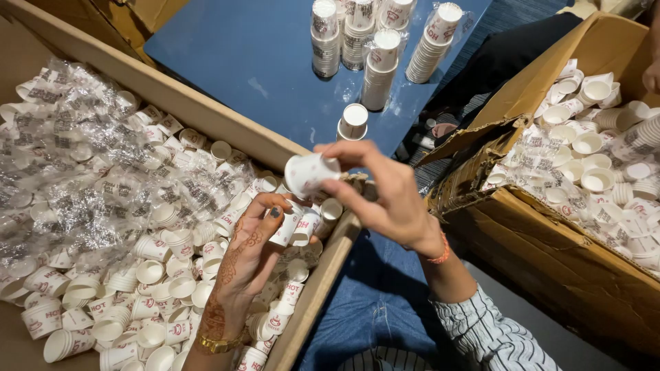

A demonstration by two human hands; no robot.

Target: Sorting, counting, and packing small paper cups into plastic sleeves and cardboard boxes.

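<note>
My right hand (388, 199) pinches a small white paper cup (308, 173) on its side, above the corner of a big cardboard box (206, 113). My left hand (249, 257), with henna patterns and a gold bracelet, holds a short stack of the same cups (294, 225) just below it. The box under my hands is full of loose paper cups (158, 275) and crumpled clear plastic sleeves (75, 158).
A blue table (261, 55) beyond the box carries several wrapped stacks of cups (375, 41) and one short stack (353, 121). A second torn cardboard box (543, 254) of loose cups stands at the right. Another person's hand (652, 75) shows at the right edge.
</note>
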